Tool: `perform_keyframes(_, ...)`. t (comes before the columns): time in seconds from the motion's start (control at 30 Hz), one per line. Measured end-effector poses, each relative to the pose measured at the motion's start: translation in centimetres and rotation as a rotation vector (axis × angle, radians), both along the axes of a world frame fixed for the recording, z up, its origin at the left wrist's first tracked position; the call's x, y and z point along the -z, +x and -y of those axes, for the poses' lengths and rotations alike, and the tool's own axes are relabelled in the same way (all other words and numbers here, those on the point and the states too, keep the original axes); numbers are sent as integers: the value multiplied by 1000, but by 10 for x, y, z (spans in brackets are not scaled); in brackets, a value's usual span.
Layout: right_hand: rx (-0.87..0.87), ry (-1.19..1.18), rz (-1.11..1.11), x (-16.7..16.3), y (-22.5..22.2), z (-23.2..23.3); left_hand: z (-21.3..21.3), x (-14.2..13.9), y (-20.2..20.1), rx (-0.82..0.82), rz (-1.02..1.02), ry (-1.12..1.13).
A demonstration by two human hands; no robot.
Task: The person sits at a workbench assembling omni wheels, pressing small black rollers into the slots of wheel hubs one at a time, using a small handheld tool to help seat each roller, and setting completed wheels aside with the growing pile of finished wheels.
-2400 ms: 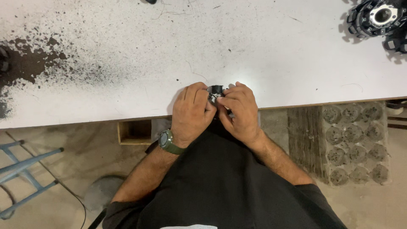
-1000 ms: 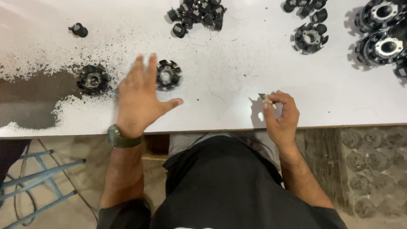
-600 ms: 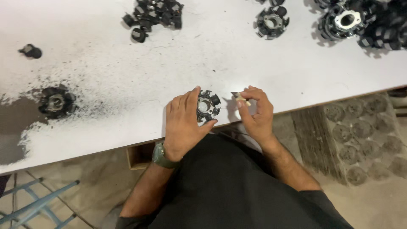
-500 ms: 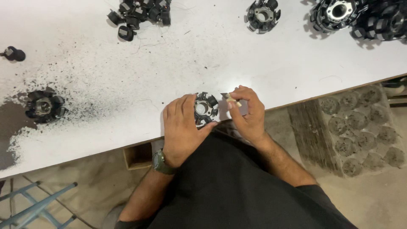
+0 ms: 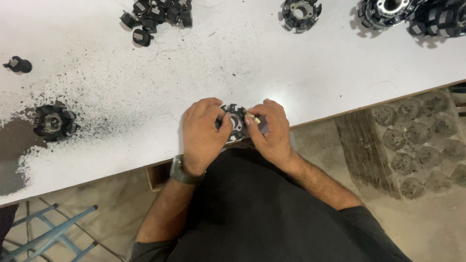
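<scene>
A black toothed ring part (image 5: pixel 236 122) sits at the near edge of the white table (image 5: pixel 301 68), clamped in the left hand (image 5: pixel 204 133), while the right hand (image 5: pixel 272 131) pinches a small pale piece (image 5: pixel 252 117) against its rim. Keeping the ring braced flat on the tabletop should steady the fitting; a similar ring (image 5: pixel 53 122) lies well apart, to the left.

Glowing bright and even from overhead across white table (image 5: pixel 310 73). Casting short soft shadows just beside black parts near table's far edge. Staying sharp at table's near edge. Dimming over floor below table.
</scene>
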State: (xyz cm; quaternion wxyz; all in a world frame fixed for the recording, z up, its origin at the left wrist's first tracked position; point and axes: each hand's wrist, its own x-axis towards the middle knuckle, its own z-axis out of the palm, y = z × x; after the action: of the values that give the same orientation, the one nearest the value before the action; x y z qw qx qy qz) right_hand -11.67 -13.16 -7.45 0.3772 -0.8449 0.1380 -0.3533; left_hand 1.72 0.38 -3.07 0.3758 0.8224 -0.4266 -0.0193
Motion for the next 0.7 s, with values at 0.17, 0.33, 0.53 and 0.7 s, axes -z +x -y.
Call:
perform_keyframes(0.17,7,-49,-24,-3,1,-2,-14,-6,2,33,56,-19)
perform_keyframes(0.33,-6,-77,-52,-5,3,-1,-3,-6,-1,145,108,-6)
perform_keyframes(0.53,13,-79,-38,-2,3,-1,-12,-11,-4,36,-38,4)
perform_keyframes(0.7,9,-57,-52,2,1,0,-39,-26,-3,78,103,152)
